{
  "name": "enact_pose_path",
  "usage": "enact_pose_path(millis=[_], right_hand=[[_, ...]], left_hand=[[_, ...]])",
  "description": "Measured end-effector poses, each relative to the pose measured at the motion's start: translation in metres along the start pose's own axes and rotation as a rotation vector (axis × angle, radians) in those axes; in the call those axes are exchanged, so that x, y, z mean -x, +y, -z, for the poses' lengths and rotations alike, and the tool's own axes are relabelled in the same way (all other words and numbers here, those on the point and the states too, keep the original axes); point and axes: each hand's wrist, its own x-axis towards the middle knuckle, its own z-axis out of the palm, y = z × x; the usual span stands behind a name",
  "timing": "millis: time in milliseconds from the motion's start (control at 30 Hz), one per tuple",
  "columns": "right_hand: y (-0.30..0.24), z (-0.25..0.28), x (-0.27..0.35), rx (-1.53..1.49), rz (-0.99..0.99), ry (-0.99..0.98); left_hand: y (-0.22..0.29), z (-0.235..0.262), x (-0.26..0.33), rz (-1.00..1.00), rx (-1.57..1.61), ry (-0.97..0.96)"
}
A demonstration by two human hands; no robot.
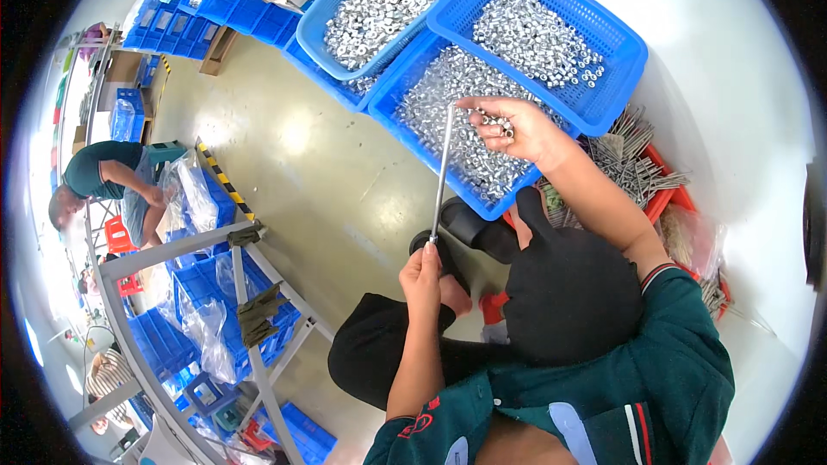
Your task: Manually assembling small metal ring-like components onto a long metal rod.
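Note:
A thin metal rod (443,168) slants upward between my two hands. My left hand (421,274) pinches its lower end, where a small fitting sits. At the rod's upper tip are the thumb and forefinger of my right hand (510,127). Several small shiny metal nuts or sleeves (498,123) lie in the curled fingers of that hand. Below it is a blue crate (405,142) filled with small silvery metal parts (482,151). A blue perforated basket (620,47) with more small metal sleeves (534,34) rests on the crate's far right part.
A lighter blue basket (308,39) of metal parts stands at the back. Bundled metal rods (633,155) fill a red crate (662,198) beside my right arm. A grey metal frame (172,251) and blue crates (164,344) are on the left. A person (112,174) sits bent over there.

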Motion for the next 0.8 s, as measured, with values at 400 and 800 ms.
enact_pose_path(millis=[400, 800], right_hand=[[0.000, -0.005, -0.003, 0.126, 0.002, -0.099], [-0.001, -0.040, 0.004, 0.619, 0.210, -0.015]], left_hand=[[-0.007, 0.003, 0.002, -0.077, -0.110, -0.033], [0.001, 0.003, 0.004, -0.037, -0.056, -0.060]])
